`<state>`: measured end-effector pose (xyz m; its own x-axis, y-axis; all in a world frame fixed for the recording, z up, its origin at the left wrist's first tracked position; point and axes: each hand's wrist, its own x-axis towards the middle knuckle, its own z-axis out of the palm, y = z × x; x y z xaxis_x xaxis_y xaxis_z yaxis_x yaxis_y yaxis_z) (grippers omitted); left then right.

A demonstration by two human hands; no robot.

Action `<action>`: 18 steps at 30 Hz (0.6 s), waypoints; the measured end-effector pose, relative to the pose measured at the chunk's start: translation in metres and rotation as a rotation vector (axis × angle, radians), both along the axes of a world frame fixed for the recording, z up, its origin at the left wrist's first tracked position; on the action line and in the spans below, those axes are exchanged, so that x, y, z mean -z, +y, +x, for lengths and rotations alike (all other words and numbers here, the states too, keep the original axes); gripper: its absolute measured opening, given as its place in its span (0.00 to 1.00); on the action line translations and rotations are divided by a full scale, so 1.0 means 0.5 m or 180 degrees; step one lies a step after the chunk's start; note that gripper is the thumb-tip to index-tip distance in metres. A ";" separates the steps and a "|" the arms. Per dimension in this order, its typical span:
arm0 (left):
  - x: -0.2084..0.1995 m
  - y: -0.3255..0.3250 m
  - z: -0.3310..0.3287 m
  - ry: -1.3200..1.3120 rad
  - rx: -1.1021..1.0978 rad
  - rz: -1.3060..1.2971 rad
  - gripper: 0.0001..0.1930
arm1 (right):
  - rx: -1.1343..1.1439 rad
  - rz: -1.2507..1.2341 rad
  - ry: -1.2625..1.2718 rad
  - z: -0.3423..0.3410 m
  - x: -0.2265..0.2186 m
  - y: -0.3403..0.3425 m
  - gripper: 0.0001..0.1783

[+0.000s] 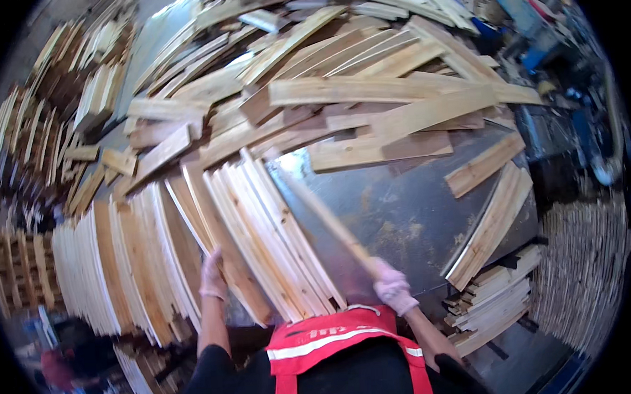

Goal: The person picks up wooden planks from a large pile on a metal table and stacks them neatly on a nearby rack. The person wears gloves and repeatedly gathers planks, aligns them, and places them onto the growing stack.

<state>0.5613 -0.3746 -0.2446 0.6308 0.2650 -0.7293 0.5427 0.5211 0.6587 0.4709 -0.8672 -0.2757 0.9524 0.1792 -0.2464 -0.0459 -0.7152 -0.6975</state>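
My right hand [395, 287], in a pale glove, is closed around the near end of a narrow wooden strip [327, 221]. The strip slants up and left over the table and is slightly blurred. My left hand [213, 277], also gloved, grips the near part of a wooden board [189, 214] at the row's right part; its fingers are partly hidden. Just right of that board, a wider board [227, 251] leans beside a tight group of pale boards [268, 239] standing on edge. Left of my left hand runs a long row of edge-standing boards [129, 257].
A dark metal table [395, 221] bears a loose heap of boards [367, 87] at its far side. Two boards [492, 223] lie at the right edge. Stacked wood [583, 268] stands right of the table, more stacks [34, 140] at far left. Blue machinery [536, 50] is at far right.
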 end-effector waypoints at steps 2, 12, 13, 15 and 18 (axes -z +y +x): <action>0.112 -0.063 -0.066 0.0025 -0.0029 0.0370 0.28 | -0.0860 0.0198 0.0377 0.054 0.011 0.071 0.31; -0.077 -0.192 0.301 -0.0670 0.1882 0.4521 0.46 | 0.3211 -0.1554 -0.0253 0.617 0.009 -0.038 0.59; -0.070 -0.221 0.380 -0.1238 0.2175 0.4645 0.50 | 0.3108 -0.1645 -0.0342 0.627 0.023 -0.040 0.59; -0.057 -0.295 0.534 -0.2071 0.2780 0.5019 0.54 | 0.2886 -0.1940 -0.0433 0.601 0.064 -0.029 0.59; -0.017 -0.408 0.746 -0.2430 0.3463 0.5961 0.57 | 0.3211 -0.1254 -0.0358 0.502 0.056 -0.102 0.62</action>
